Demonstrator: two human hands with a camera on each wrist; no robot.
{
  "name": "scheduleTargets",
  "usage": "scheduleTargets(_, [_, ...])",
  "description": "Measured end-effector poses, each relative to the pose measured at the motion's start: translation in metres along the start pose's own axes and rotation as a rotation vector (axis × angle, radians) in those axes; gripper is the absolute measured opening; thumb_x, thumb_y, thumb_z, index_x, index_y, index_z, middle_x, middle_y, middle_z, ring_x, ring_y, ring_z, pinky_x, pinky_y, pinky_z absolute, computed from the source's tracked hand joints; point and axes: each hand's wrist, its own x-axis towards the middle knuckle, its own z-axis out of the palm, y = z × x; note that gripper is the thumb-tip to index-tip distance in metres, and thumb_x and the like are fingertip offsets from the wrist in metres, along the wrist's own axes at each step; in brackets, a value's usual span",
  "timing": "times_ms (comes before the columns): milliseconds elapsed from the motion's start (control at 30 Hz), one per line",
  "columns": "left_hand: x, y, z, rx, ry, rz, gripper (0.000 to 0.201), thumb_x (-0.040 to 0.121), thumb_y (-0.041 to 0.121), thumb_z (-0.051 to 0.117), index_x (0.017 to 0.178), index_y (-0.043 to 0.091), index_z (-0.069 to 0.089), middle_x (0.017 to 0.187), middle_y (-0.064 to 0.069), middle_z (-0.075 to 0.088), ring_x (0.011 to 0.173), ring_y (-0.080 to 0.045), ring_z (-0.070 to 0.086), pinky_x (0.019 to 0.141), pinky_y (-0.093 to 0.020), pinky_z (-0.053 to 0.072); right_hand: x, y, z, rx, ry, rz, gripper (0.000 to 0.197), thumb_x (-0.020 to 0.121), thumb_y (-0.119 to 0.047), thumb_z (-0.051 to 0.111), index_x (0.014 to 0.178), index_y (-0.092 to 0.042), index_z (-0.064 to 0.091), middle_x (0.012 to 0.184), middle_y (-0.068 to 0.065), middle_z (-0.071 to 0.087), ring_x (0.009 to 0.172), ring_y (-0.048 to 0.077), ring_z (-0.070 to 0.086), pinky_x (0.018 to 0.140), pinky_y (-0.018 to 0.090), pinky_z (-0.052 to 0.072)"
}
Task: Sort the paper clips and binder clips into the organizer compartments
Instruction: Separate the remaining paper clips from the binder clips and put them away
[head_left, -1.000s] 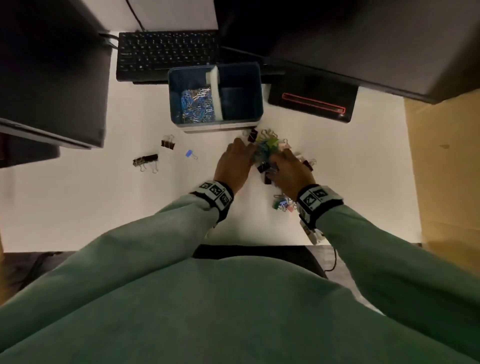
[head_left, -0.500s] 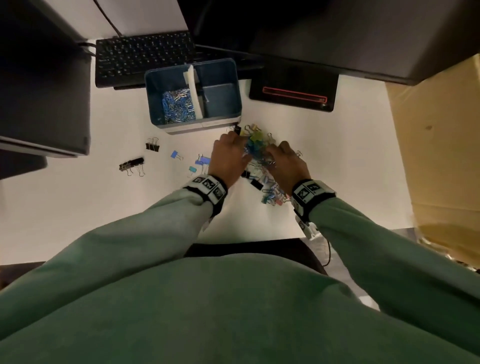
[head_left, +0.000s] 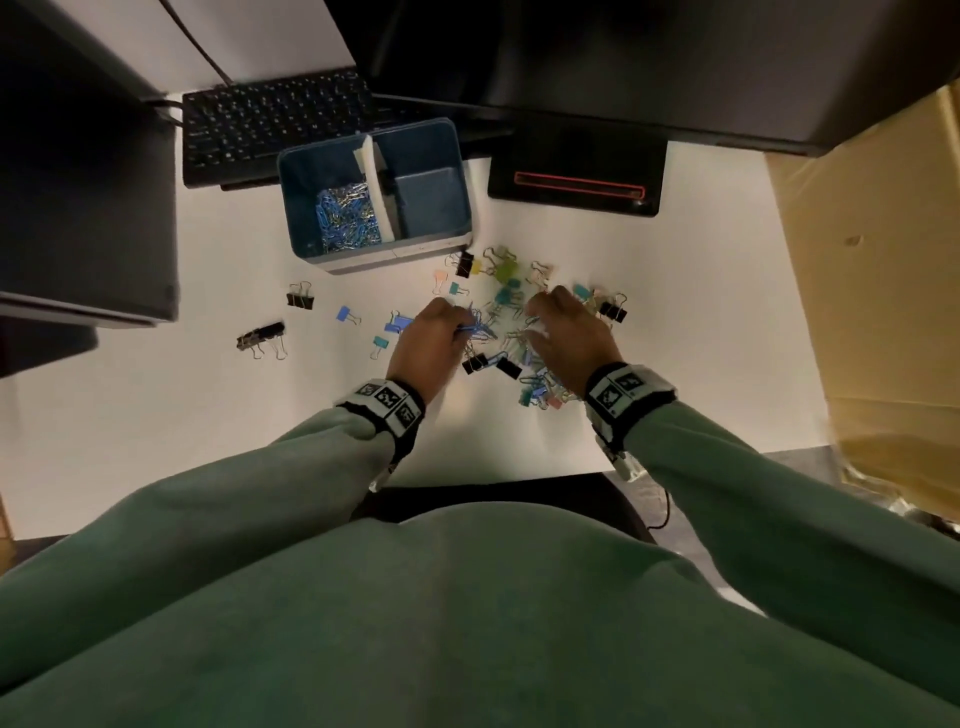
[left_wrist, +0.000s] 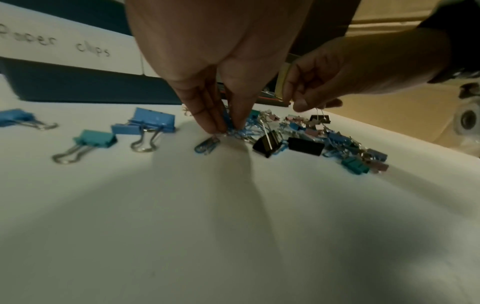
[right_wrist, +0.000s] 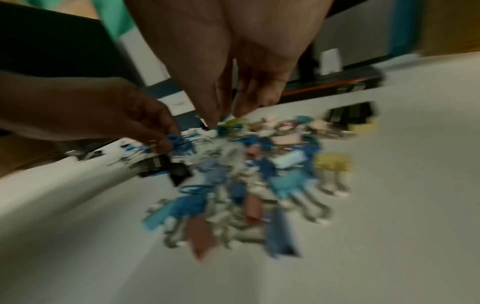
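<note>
The left wrist view alone shows the "Paper clips" label (left_wrist: 54, 44) on the organizer (head_left: 311, 171) front. The left hand (head_left: 434, 340) grip pinches blue paper clips (left_wrist: 233, 128) at the tabletop (head_left: 701, 338). The right hand (head_left: 569, 332) grip pinches a wire handle in the left wrist view; the right wrist view is blurred. Mixed binder clips (head_left: 506, 283) lie piled between the hands, just beside the organizer. Its left compartment holds paper clips. Bare tabletop lies right of the pile.

A white desk (head_left: 156, 415) under dim, warm light carries a black keyboard (head_left: 270, 130), dark monitors (head_left: 78, 208) at left and rear, a black red-striped device (head_left: 576, 182), with a cardboard box (head_left: 883, 260) at right.
</note>
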Motion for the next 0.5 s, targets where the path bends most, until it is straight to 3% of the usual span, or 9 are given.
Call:
scheduleTargets(133, [-0.011, -0.004, -0.023, -0.125, 0.016, -0.031, 0.009, 0.087, 0.009, 0.067, 0.095, 0.01, 0.072, 0.088, -0.004, 0.066, 0.074, -0.017, 0.058, 0.069, -0.025, 0.045, 0.016, -0.024, 0.019, -0.016, -0.138, -0.051, 0.046, 0.091, -0.025, 0.06, 0.133, -0.013, 0.046, 0.138, 0.012, 0.043, 0.119, 0.029, 0.051, 0.089, 0.042, 0.052])
scheduleTargets(200, [-0.017, -0.005, -0.043, -0.242, 0.019, -0.075, 0.008, 0.087, 0.009, 0.069, 0.091, 0.015, 0.071, 0.086, 0.001, 0.067, 0.072, -0.011, 0.057, 0.067, -0.016, 0.043, 0.023, -0.031, 0.026, -0.041, -0.187, -0.047, 0.052, 0.089, -0.024, 0.063, 0.136, -0.013, 0.043, 0.142, 0.013, 0.038, 0.123, 0.032, 0.048, 0.093, 0.044, 0.05])
scheduleTargets(333, [-0.021, -0.005, -0.091, -0.474, 0.082, -0.187, 0.007, 0.088, 0.01, 0.068, 0.094, 0.011, 0.07, 0.073, 0.001, 0.06, 0.064, -0.001, 0.052, 0.064, -0.012, 0.046, 0.034, -0.04, 0.033, -0.086, -0.16, -0.085, 0.053, 0.089, -0.022, 0.063, 0.136, -0.014, 0.042, 0.135, 0.015, 0.042, 0.117, 0.032, 0.053, 0.084, 0.043, 0.053])
scheduleTargets(400, [-0.018, -0.01, -0.12, -0.539, 0.176, -0.2, 0.008, 0.088, 0.011, 0.068, 0.096, 0.01, 0.068, 0.074, -0.005, 0.055, 0.066, -0.004, 0.051, 0.066, -0.013, 0.046, 0.04, -0.046, 0.034, -0.098, -0.154, -0.121, 0.048, 0.09, -0.02, 0.062, 0.133, -0.013, 0.044, 0.13, 0.015, 0.044, 0.116, 0.031, 0.052, 0.082, 0.043, 0.056])
scheduleTargets(500, [-0.005, -0.024, -0.159, -0.568, 0.325, -0.183, 0.012, 0.088, 0.016, 0.068, 0.098, 0.009, 0.068, 0.083, -0.013, 0.064, 0.074, -0.013, 0.058, 0.072, -0.023, 0.053, 0.047, -0.052, 0.035, -0.171, -0.151, -0.178, 0.029, 0.092, -0.014, 0.057, 0.12, -0.008, 0.05, 0.122, 0.015, 0.049, 0.106, 0.029, 0.057, 0.079, 0.039, 0.056])
